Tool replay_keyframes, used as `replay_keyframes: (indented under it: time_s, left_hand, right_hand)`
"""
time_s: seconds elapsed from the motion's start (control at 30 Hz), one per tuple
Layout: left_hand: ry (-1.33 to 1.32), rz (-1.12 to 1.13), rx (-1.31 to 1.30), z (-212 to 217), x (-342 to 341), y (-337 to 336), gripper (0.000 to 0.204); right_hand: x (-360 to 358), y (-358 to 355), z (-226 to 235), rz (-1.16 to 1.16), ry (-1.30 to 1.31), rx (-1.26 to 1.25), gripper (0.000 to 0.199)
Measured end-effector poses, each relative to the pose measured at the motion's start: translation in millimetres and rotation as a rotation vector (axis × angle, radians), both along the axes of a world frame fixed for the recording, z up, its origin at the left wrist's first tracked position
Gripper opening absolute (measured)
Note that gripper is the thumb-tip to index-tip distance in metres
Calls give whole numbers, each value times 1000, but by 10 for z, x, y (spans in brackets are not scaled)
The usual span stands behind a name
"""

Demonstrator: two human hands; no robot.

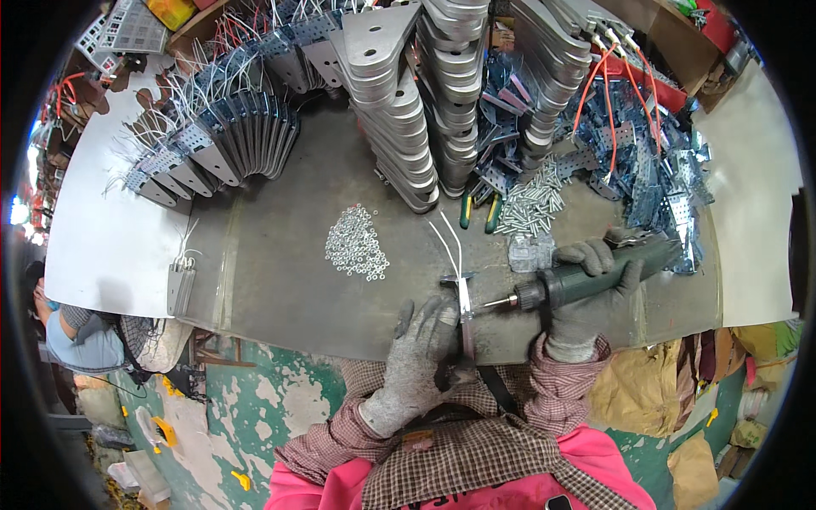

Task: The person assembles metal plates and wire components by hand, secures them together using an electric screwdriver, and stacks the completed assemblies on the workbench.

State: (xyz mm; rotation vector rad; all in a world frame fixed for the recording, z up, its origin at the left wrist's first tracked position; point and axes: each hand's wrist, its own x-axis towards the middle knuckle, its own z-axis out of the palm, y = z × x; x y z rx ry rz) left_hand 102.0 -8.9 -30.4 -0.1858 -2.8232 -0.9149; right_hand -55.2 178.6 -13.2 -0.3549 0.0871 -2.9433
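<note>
My left hand (416,353), in a grey glove, is closed on a flat metal plate (467,336) held on edge at the front of the table. Two white wires (452,246) rise from the plate's upper end. My right hand (599,293), gloved too, wraps round a dark green electric screwdriver (574,282). Its bit (497,303) points left and reaches close to the plate; whether it touches a screw I cannot tell. Left of my hands lies a pile of small nuts (355,244). Beyond the screwdriver is a heap of screws (534,200).
Tall stacks of metal plates (395,110) stand at the back. Plates with brackets and wires (229,136) curve along the back left. Blue-silver brackets (642,161) pile up at right. Green-handled pliers (480,212) lie by the screws. Another person (81,336) sits at far left.
</note>
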Motion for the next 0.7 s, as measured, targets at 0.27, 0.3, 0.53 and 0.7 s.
replay_keyframes:
  time_s: [0.27,0.3,0.53,0.7]
  left_hand:
    - [-157,-43,-93,-34,16,6,101]
    - [-219,-55,-104,-11,0,7,100]
    - [-148,-109,-292,-49,60,9,97]
    - [-266,-73,-268,139,-39,-6,93]
  right_hand:
    - [5,-35,-196,35,-169,-123,35]
    - [1,-32,-204,32,-174,-109,35]
    - [-1,-38,-227,48,-115,-103,33]
    - [35,-71,-157,26,-143,-61,38]
